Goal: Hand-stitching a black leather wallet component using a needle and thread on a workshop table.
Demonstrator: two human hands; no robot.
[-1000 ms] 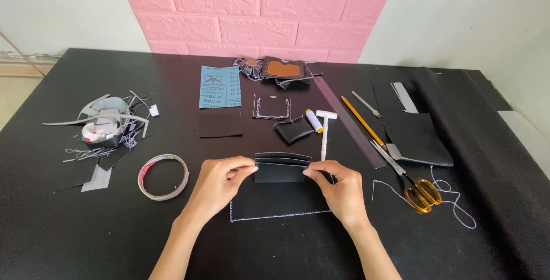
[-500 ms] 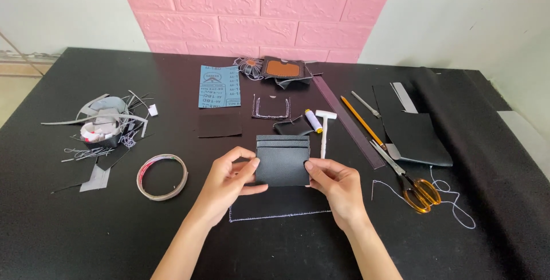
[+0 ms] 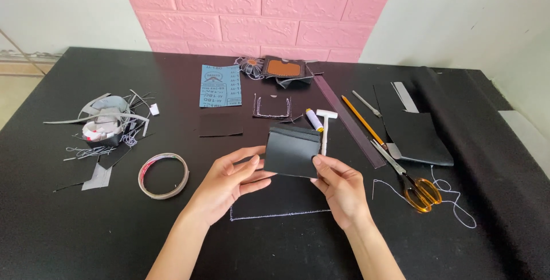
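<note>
Both hands hold up a small black leather wallet piece [image 3: 292,151] above the black table [image 3: 69,223]. My left hand [image 3: 229,182] grips its left edge with thumb and fingers. My right hand [image 3: 338,185] pinches its lower right corner. Beneath the hands lies a flat black leather sheet with a white stitched edge [image 3: 281,214]. Just behind the held piece are a white T-shaped tool [image 3: 325,128] and a small white thread spool [image 3: 314,119].
A tape roll [image 3: 164,175] lies left of my left hand, with a pile of scraps [image 3: 106,125] farther left. Orange-handled scissors [image 3: 415,185], loose thread, a pencil [image 3: 362,119], a long ruler [image 3: 349,122], black leather sheets [image 3: 418,131], blue sandpaper [image 3: 220,85] and a brown-and-black wallet [image 3: 283,69] lie around.
The hands have lifted the black leather piece off the stitched sheet and turned it upright, its flat face now toward the camera.
</note>
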